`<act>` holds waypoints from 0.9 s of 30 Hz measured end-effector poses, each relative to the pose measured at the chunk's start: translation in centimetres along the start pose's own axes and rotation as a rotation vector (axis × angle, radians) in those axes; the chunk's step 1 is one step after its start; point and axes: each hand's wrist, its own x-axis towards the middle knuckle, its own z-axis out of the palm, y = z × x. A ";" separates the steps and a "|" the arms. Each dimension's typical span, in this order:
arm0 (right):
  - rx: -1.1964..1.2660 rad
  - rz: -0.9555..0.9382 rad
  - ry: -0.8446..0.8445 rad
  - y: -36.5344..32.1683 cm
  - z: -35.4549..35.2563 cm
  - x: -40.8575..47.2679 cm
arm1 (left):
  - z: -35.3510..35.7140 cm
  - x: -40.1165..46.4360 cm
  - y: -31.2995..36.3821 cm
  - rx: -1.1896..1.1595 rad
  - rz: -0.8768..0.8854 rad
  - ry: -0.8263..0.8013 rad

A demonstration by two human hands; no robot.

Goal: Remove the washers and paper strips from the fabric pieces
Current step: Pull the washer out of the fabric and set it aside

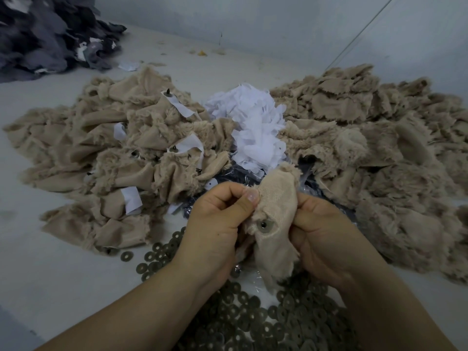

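Pinching the limp fabric piece (276,198) in left hand (215,224) and right hand (326,236) (washer (264,226) attached), grip beside washer

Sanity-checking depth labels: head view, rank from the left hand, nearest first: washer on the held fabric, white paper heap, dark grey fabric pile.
1. Washer on the held fabric piece, just right of the left hand.
2. White paper heap, ahead, centre.
3. Dark grey fabric pile, far back left corner.
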 end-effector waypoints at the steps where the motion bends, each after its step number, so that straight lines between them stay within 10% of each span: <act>1: -0.030 -0.021 0.020 0.0 -0.1 0.1 | 0.0 0.0 -0.1 0.006 0.004 0.000; 14: -0.571 -0.374 0.259 0.3 -0.6 0.0 | 0.0 0.1 -0.2 0.095 0.003 -0.001; 27: -0.471 -0.259 0.190 0.7 -0.3 -0.4 | 0.2 -0.5 0.0 0.212 0.066 0.000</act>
